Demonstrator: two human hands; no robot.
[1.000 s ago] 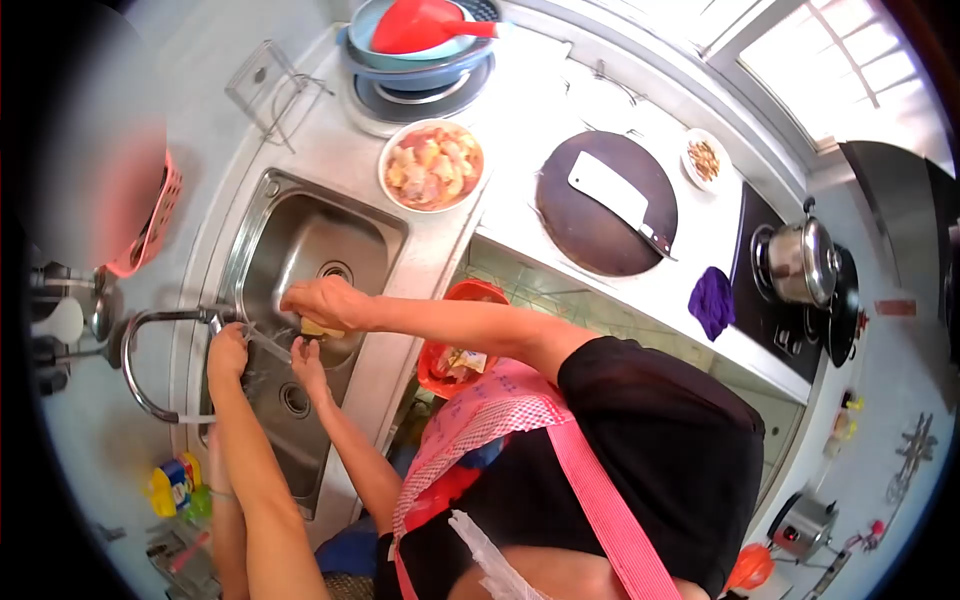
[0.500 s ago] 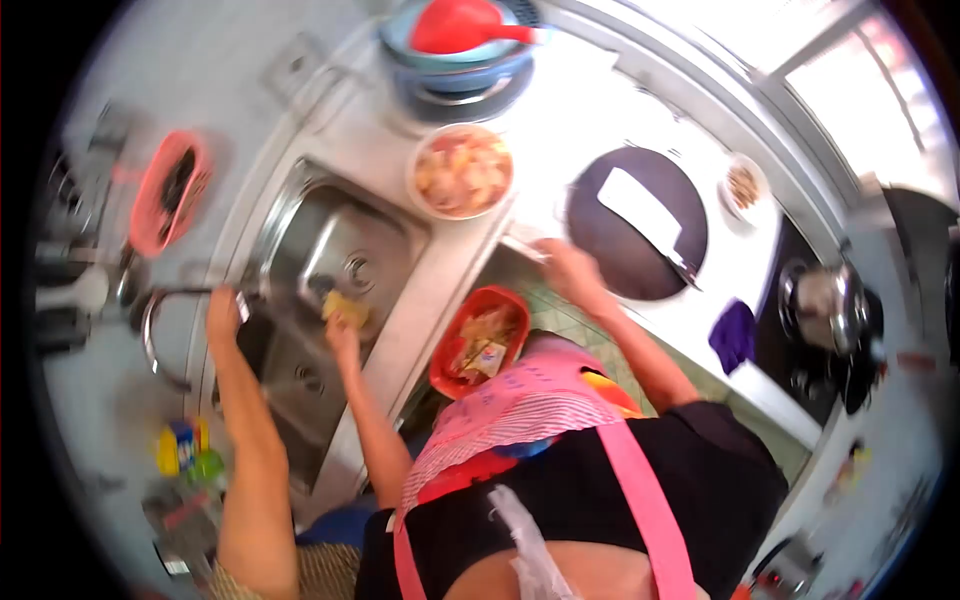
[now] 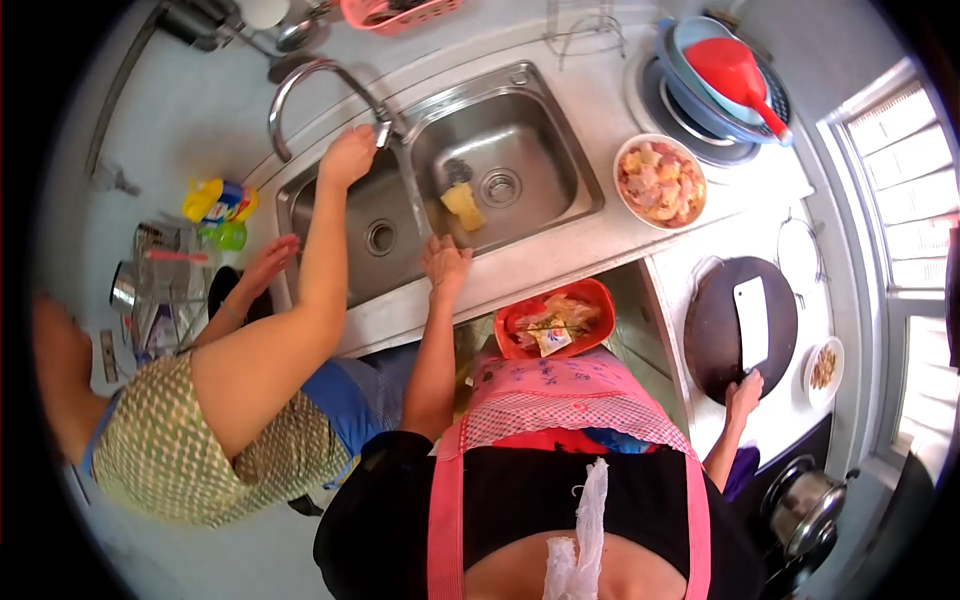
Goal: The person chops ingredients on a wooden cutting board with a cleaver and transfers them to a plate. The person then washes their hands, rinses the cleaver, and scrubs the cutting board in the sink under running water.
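Head view shows us the cleaver [image 3: 752, 320] lying on the board [image 3: 712, 330] straight ahead of our right hand [image 3: 742, 394], its long axis running away from that hand's curled grip on the handle, while our left hand [image 3: 446, 264], loosely spread and seemingly holding nothing, rests well apart at the sink [image 3: 545, 145].

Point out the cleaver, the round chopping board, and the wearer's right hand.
Cleaver [image 3: 752, 322]: head view, middle of blade.
Round chopping board [image 3: 713, 332]: head view, bare surface beside blade.
Right hand [image 3: 743, 394]: head view, back of hand.
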